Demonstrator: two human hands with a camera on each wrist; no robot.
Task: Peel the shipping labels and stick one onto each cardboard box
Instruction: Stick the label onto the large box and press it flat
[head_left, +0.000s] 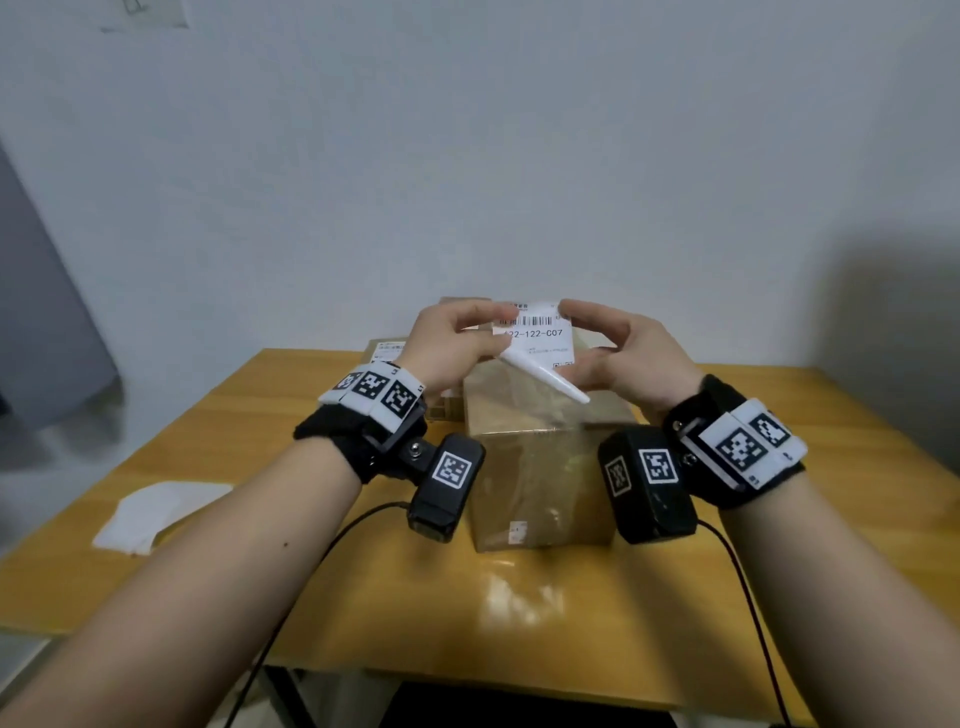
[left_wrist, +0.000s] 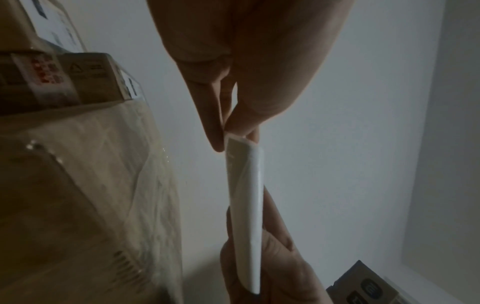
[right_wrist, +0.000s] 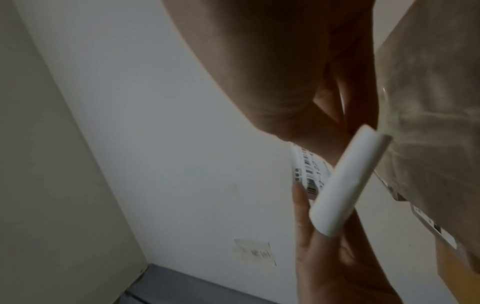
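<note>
While both hands work above it, a taped box (head_left: 540, 467) stands in the middle of the table (head_left: 260, 415), between the two forearms, its top bare of any label. Behind it, toward the far edge, more boxes (head_left: 387, 358) are stacked; one shows a white label on top, but the hands and the near box cover most of them, so their number cannot be told. Near the left edge lies a small heap of white sheets (head_left: 156, 514). Black cables (head_left: 332, 540) run from the wrist cameras off the near edge.

From the left wrist view the label appears edge-on and dim, with nothing printed readable; from the right wrist view the picture is blurred and only bars of the barcode show. Small print on the lower part of the label cannot be read in the head view.

Above the far half of the near box, clear of its top, the label (head_left: 535, 335) is held up facing the person. The left hand (head_left: 452, 345) pinches its upper left part, and the right hand (head_left: 618, 353) pinches its upper right corner. White backing (head_left: 540, 376) curls away from the lower left corner toward the right hand.
</note>
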